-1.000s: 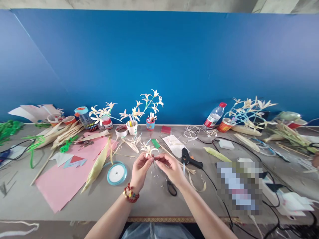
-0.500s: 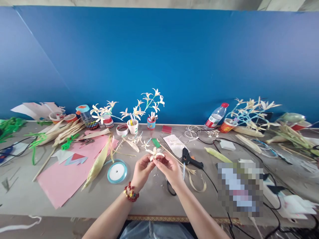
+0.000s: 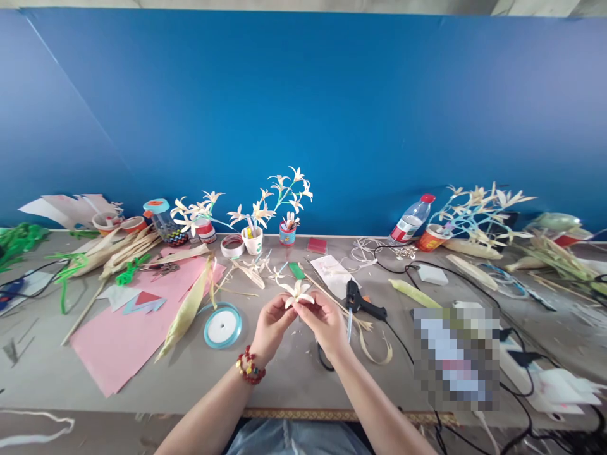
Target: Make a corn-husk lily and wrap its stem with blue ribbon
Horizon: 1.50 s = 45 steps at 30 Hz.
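A pale cream flower point(image 3: 296, 292), apparently of dried corn husk, is pinched between both hands over the middle of the table. My left hand point(image 3: 274, 322), with a red bead bracelet point(image 3: 250, 366) at its wrist, grips the flower's base from the left. From the right, the thumb and fingers of my right hand point(image 3: 327, 319) close on the same base. The fingertips hide the underside of the flower. Just beyond lie loose husk petals point(image 3: 251, 272) and a small green piece point(image 3: 297, 270). A black glue gun point(image 3: 364, 303) rests right of my right hand.
Left of my hands are a ribbon spool point(image 3: 222, 325), a corn husk point(image 3: 183, 322) and pink paper point(image 3: 118, 354). Husk flowers stand in a white cup point(image 3: 252, 242) and an orange cup point(image 3: 431, 237). A bottle point(image 3: 411, 221), cables and a power strip point(image 3: 531, 379) are on the right.
Both hands stay almost in place, still holding the flower. The flower has turned very slightly between the fingertips; the things on the table have not moved.
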Each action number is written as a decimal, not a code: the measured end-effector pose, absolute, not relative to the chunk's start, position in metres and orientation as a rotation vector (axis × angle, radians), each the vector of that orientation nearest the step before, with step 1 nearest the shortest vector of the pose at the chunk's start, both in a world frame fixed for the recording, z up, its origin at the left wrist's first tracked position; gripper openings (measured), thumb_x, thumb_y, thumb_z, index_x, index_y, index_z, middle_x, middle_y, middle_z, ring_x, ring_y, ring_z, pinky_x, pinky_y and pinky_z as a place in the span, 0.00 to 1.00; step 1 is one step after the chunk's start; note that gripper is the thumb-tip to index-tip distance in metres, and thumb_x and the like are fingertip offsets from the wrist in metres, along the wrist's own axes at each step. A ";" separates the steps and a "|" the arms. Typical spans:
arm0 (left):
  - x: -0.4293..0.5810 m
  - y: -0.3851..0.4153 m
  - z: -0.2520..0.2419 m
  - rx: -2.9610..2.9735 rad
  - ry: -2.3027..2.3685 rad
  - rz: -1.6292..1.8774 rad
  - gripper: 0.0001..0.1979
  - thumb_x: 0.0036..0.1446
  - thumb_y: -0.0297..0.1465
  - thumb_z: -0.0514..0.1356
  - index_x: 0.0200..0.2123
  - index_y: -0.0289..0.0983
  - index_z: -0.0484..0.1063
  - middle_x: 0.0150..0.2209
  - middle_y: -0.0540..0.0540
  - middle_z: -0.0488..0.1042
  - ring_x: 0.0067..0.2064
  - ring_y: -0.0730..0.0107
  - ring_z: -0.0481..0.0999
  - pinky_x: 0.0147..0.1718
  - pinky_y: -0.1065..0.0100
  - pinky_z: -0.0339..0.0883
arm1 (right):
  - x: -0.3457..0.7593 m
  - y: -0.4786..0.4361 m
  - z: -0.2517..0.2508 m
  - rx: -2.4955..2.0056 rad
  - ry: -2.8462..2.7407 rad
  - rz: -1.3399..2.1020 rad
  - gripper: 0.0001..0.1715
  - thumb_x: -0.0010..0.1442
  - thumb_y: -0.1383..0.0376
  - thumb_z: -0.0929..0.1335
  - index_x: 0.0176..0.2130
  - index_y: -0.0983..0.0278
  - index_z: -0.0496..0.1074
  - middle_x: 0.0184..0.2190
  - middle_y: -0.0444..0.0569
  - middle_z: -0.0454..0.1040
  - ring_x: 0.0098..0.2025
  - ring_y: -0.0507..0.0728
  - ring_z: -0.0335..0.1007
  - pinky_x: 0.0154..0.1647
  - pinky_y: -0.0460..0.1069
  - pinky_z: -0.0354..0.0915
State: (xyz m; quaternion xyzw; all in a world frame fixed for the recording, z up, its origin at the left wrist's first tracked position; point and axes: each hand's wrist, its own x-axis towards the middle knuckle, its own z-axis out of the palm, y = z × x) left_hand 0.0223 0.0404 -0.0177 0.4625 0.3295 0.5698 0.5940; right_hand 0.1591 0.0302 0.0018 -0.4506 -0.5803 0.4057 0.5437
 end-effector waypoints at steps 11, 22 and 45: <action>0.026 0.039 -0.018 1.154 0.767 1.282 0.13 0.54 0.39 0.67 0.34 0.35 0.76 0.33 0.45 0.77 0.36 0.65 0.75 0.40 0.64 0.71 | 0.163 0.025 0.002 -1.067 -1.296 1.031 0.13 0.59 0.55 0.71 0.33 0.62 0.75 0.29 0.47 0.74 0.31 0.57 0.70 0.32 0.48 0.66; -0.053 0.021 0.008 2.323 1.479 1.053 0.10 0.60 0.36 0.60 0.44 0.41 0.74 0.47 0.40 0.76 0.49 0.54 0.75 0.49 0.56 0.68 | 0.176 0.017 -0.001 -1.140 -1.193 1.040 0.17 0.56 0.52 0.73 0.31 0.62 0.72 0.29 0.48 0.73 0.31 0.57 0.69 0.31 0.49 0.67; -0.068 -0.026 -0.027 2.458 1.495 0.733 0.34 0.50 0.26 0.59 0.62 0.39 0.59 0.57 0.35 0.65 0.58 0.48 0.66 0.55 0.51 0.65 | 0.185 0.006 -0.002 -1.109 -1.186 1.068 0.14 0.56 0.54 0.73 0.31 0.62 0.73 0.29 0.47 0.72 0.31 0.56 0.69 0.33 0.48 0.66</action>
